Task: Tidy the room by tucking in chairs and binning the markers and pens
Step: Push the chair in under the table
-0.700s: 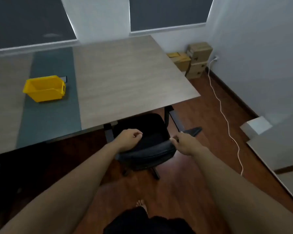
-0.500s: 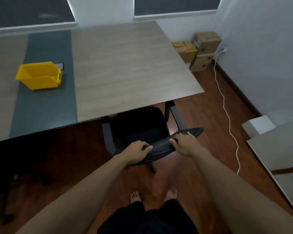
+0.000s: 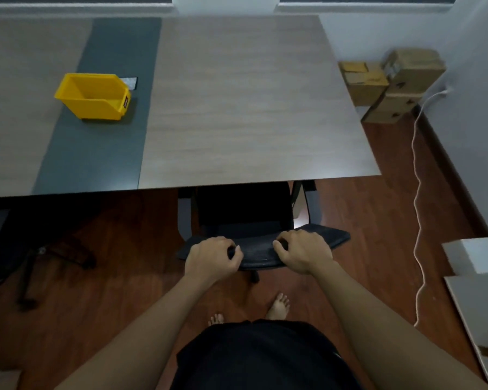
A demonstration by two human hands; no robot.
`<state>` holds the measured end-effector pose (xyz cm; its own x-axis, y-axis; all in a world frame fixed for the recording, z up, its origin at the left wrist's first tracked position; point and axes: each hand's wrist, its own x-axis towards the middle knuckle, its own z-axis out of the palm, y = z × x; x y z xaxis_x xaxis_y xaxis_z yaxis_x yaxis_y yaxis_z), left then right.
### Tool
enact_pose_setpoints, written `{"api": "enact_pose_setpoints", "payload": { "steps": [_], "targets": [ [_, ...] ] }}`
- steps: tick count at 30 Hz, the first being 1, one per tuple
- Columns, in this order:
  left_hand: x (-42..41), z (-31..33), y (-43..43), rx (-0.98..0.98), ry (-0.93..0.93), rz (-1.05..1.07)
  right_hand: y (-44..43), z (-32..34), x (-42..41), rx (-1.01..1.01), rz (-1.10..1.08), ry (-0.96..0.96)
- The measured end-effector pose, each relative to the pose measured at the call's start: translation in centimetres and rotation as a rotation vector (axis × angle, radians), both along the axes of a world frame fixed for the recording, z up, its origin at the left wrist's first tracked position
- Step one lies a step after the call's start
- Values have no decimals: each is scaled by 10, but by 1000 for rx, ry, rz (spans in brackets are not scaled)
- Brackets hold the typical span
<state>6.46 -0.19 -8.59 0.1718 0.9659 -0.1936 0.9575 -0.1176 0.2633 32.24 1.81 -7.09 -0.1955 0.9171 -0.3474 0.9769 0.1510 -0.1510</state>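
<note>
A black office chair (image 3: 258, 250) stands at the near edge of the wooden table (image 3: 237, 108), its seat partly under the tabletop. My left hand (image 3: 212, 258) and my right hand (image 3: 303, 253) both grip the top of its backrest, side by side. A yellow bin (image 3: 92, 97) sits on the table's dark grey strip at the left; it looks empty from here. No markers or pens are visible on the table.
A second black chair (image 3: 20, 243) stands at the left, half under the table. Cardboard boxes (image 3: 389, 83) are stacked in the far right corner. A white cable (image 3: 417, 192) trails along the floor at the right, near white boards (image 3: 479, 277).
The chair has turned square to the table and slid further under it. My hands have shifted along the backrest to grip it evenly, and my view has moved closer.
</note>
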Motion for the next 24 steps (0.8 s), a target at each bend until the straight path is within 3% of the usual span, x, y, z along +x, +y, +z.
{"api": "enact_pose_setpoints", "payload": {
  "steps": [15, 24],
  "targets": [
    [2, 0, 135, 21, 36, 61, 132, -1, 0, -6, -11, 40],
    [-8, -5, 163, 52, 25, 100, 155, -11, -9, 51, -29, 42]
  ]
}}
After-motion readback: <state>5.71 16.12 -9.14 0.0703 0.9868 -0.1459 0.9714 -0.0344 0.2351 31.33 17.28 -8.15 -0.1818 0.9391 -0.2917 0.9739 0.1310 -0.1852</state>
